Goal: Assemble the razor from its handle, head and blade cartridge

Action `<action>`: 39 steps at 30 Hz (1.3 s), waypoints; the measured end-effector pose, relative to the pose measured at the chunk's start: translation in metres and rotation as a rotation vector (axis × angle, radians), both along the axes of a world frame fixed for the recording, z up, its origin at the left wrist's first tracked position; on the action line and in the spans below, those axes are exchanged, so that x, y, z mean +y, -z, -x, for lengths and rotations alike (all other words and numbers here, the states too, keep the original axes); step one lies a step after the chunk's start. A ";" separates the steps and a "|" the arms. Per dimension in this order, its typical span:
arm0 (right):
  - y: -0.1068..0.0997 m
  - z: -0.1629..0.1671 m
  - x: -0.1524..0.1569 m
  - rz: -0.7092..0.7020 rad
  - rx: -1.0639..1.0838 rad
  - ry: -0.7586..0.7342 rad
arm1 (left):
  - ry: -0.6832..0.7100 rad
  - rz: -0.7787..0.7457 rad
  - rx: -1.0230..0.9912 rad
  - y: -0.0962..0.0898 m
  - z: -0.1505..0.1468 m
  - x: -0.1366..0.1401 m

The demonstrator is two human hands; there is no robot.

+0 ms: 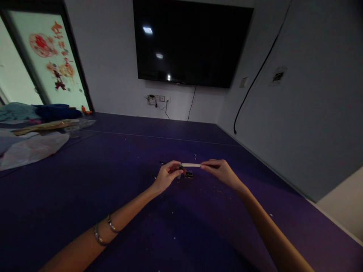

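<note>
A slim, slightly bowed white strip (191,165) spans the gap between my two hands above a dark purple surface. My left hand (166,175) is closed in a pinch at the strip's left end, where a small dark piece (180,166) shows at the fingertips; its kind is too small to make out. The strip's right end is pinched between the thumb and fingers of my right hand (219,170). Just below the strip, near my left fingertips, lies a small dark box-like object (188,174) with light markings.
The purple surface (127,211) carries small white scraps. Clear plastic bags (36,149) and folded cloth (56,111) lie at the far left. A large television (193,45) hangs on the back wall above sockets (162,98). A black cable (255,79) hangs along the right wall.
</note>
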State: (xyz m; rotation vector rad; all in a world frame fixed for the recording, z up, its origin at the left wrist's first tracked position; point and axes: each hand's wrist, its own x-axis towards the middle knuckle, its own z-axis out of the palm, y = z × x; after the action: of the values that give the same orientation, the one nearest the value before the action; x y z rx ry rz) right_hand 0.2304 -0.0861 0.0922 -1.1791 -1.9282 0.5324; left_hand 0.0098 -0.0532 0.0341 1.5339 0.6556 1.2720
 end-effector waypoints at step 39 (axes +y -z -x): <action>0.012 0.008 0.007 0.316 0.379 0.036 | -0.139 0.105 -0.049 -0.001 0.000 -0.003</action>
State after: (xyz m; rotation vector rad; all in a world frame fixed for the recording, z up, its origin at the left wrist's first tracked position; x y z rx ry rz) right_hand 0.2224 -0.0787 0.0803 -1.2010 -1.5329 0.9930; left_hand 0.0099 -0.0564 0.0352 1.3871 0.7960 1.3526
